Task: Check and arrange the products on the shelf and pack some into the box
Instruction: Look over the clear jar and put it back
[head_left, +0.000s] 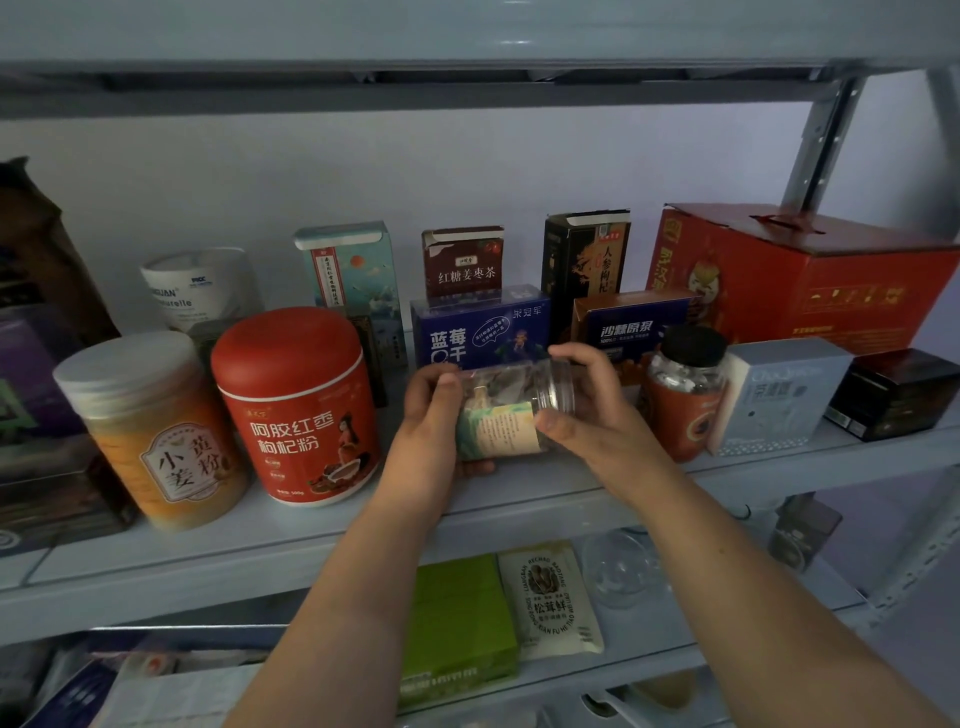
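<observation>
A clear plastic jar (506, 410) with a green and cream label lies tilted on its side just above the grey shelf (311, 540), held by both hands. My left hand (434, 415) grips its bottom end. My right hand (587, 405) wraps the lid end on the right. Behind the jar stand a blue blueberry box (478, 327) and a dark blue and orange box (631, 325). To the left stand a red canister (298, 405) and an orange jar with a white lid (156, 431). No packing box is in view.
A black-lidded jar (685, 389), a pale box (774, 395) and a black box (893, 392) stand to the right, a large red carton (810, 280) behind them. Tall boxes line the back wall. The lower shelf holds a green box (457, 618), a cream pouch (550, 597) and a clear container (623, 566).
</observation>
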